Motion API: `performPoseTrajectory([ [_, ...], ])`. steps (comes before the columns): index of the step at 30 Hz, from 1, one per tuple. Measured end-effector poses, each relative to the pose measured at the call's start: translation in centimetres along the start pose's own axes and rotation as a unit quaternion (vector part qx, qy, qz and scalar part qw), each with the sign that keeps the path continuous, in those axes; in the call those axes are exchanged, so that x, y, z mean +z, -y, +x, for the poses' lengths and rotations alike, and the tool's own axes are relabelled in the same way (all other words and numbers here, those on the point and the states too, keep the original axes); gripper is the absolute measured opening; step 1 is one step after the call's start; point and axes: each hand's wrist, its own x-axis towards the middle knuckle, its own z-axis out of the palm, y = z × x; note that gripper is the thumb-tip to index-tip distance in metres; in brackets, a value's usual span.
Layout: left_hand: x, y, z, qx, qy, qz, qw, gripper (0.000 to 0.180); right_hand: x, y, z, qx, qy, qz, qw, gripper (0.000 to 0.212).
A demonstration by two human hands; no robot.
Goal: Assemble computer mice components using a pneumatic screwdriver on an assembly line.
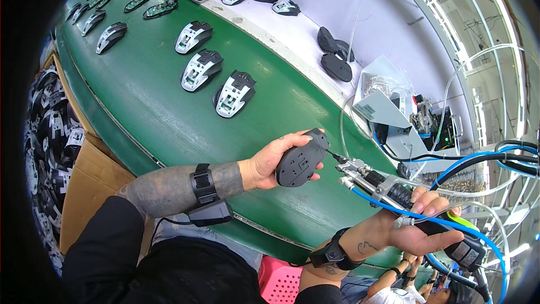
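Observation:
My left hand (267, 163) is wrapped round a computer mouse (299, 164), its black underside turned up. Around the body of a screwdriver (394, 191), a powered one with blue and clear hoses, the fingers of my right hand (424, 228) are closed. The screwdriver's thin bit reaches the edge of the mouse at its upper right; whether it sits in a screw hole I cannot tell. Beyond my left hand, three grey-and-black mouse shells (235, 94) stand on the green belt (163, 101), with openings in their tops.
More mouse shells and green circuit boards (161, 9) line the belt's far left. On the white ledge lie black mouse parts (336, 67) and a screw feeder machine (433, 124). A cardboard box (93, 183) full of mouse parts stands left. A pink stool (279, 281) is below; co-workers sit lower right.

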Motion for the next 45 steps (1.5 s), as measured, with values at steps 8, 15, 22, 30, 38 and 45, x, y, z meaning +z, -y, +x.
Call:
performPoseTrajectory([
  [8, -2.3, 0.2, 1.4, -0.005, -0.063, 0.053, 0.997, 0.047, -1.3, 2.2, 0.4, -0.029, -0.004, -0.022, 0.999, 0.057],
  [15, -1.7, 1.0, 0.8, -0.038, -0.014, 0.032, 0.999, 0.047, -1.6, 0.6, 0.2, -0.015, 0.018, 0.015, 1.0, 0.056],
  [22, -1.3, 0.8, 0.2, -0.038, 0.014, 0.028, 0.999, 0.05, -1.2, 0.6, 0.0, 0.001, 0.014, 0.03, 0.999, 0.057],
  [30, -0.8, 1.1, 0.4, -0.049, 0.004, 0.085, 0.995, 0.049, -0.9, 1.0, -0.4, 0.003, 0.021, 0.033, 0.999, 0.057],
  [38, -2.6, -0.5, 1.8, 0.055, -0.117, 0.062, 0.99, 0.044, -0.9, 4.6, -0.9, 0.061, 0.077, 0.076, 0.992, 0.053],
  [45, -1.5, -0.7, 1.3, 0.086, -0.05, 0.017, 0.995, 0.046, 0.9, 3.0, -1.6, 0.114, 0.062, 0.088, 0.988, 0.049],
])
